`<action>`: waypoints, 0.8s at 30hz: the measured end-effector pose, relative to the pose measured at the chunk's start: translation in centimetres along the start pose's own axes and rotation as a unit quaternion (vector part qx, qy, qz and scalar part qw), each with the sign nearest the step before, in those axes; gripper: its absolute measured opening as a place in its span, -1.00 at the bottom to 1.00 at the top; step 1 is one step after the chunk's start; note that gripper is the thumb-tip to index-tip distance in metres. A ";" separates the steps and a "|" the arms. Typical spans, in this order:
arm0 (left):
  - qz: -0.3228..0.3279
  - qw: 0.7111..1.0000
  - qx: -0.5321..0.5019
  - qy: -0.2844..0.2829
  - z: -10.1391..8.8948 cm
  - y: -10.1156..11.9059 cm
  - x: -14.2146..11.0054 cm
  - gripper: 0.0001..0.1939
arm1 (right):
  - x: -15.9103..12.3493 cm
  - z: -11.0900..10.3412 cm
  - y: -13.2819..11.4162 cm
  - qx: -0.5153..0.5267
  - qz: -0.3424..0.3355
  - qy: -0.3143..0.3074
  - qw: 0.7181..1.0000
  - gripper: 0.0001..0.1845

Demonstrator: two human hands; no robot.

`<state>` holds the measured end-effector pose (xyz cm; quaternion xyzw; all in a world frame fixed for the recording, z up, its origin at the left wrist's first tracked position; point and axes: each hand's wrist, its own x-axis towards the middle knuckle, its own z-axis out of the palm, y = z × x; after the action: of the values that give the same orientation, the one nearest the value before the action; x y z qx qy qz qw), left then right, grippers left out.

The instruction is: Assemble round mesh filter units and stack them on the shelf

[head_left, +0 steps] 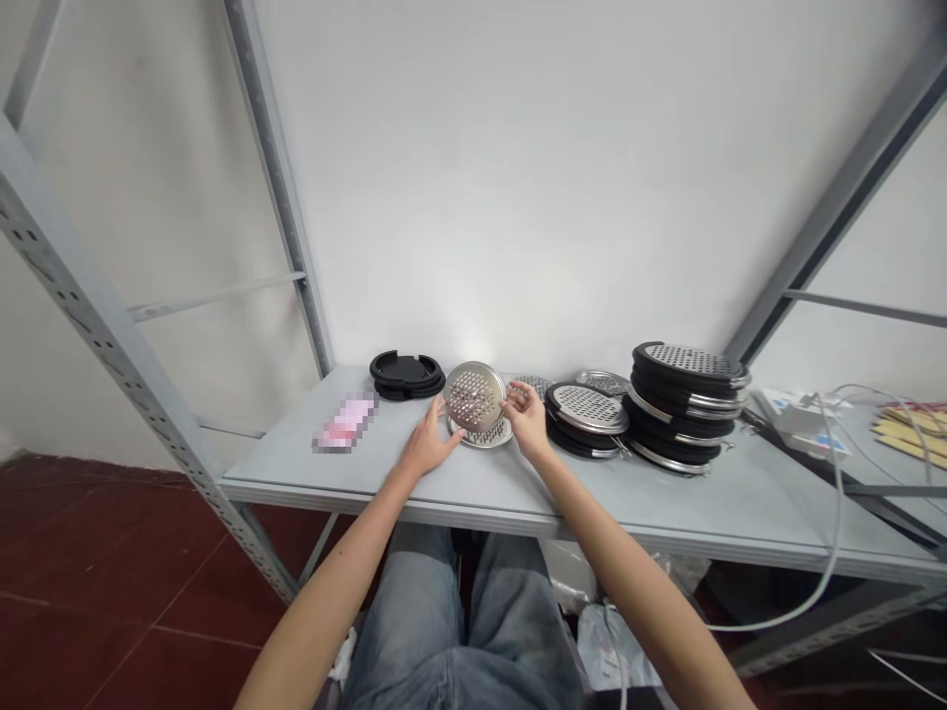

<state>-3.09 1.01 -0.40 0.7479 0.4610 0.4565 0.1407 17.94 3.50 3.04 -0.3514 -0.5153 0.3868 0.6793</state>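
Observation:
A round perforated metal disc [473, 395] is tilted up on edge between both hands, above another metal disc [482, 437] lying flat on the grey shelf [385, 463]. My left hand [429, 441] grips the tilted disc's left rim. My right hand [527, 414] pinches its right rim with curled fingers. Two black plastic rings [405, 374] are stacked just left of the hands. To the right lie assembled discs in black rings [588, 412] and a taller stack of the same [688, 402].
A pink blurred object [346, 422] lies on the shelf to the left. Grey slotted shelf uprights [89, 296] rise at left and right. White cables [836, 473] and yellow strips [913, 426] sit at the far right. Bags lie under the shelf by my knees.

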 end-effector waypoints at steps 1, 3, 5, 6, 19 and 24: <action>-0.003 1.000 0.004 0.000 0.0 -0.1 0.0 -0.07 | 0.0 -0.1 0.2 0.011 0.012 0.000 1.000 -0.46; -0.021 0.999 0.021 0.013 0.1 -0.3 0.1 -0.02 | 0.0 -0.5 0.6 0.030 0.035 0.004 0.999 -0.43; -0.039 0.998 0.033 0.024 0.0 -0.3 0.2 0.02 | 0.1 -1.0 0.7 0.046 0.059 0.004 0.997 -0.43; -0.042 0.998 0.033 0.022 0.0 -0.2 0.2 0.03 | 0.1 -1.3 0.8 0.054 0.071 0.002 0.996 -0.44; -0.040 0.999 0.003 -0.037 -0.5 0.2 0.0 0.13 | 0.2 -2.1 1.5 -0.093 0.028 -0.023 0.995 -0.42; -0.028 0.998 0.000 -0.054 -0.4 0.4 0.0 0.05 | -0.4 -2.3 1.6 -0.229 -0.008 -0.022 0.973 -0.45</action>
<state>-3.18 0.67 0.09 0.7581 0.4733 0.4117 0.1781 19.86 3.73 0.96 -0.4847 -0.6078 0.2605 0.5726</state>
